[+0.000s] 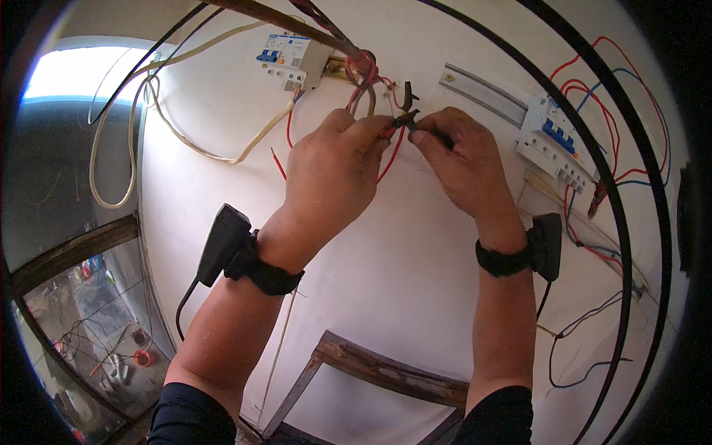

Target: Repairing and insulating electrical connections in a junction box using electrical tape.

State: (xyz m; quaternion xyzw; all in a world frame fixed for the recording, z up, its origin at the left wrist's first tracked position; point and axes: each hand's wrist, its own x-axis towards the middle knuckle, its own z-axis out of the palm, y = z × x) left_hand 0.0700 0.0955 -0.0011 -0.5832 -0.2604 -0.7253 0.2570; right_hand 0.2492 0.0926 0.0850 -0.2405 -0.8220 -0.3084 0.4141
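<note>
Both hands meet in front of a pale wall, under a bundle of red and dark wires (363,67). With fingers closed, my left hand (330,163) pinches a red wire (391,165) close to a dark, wrapped-looking joint. Thumb and forefinger of my right hand (467,159) grip a short black strip (406,120) that looks like insulating tape; it runs across to the left fingertips. Just above it, another black-covered wire end (409,95) sticks up. A loose red wire end (277,165) hangs left of my left hand. My fingers partly hide the joint.
A circuit breaker (293,55) is mounted up left, another (556,137) at the right beside a metal rail (482,89). Thick black cables (621,245) arc down the right side. A cream cable (215,157) loops at the left. Below stands a wooden frame (386,367).
</note>
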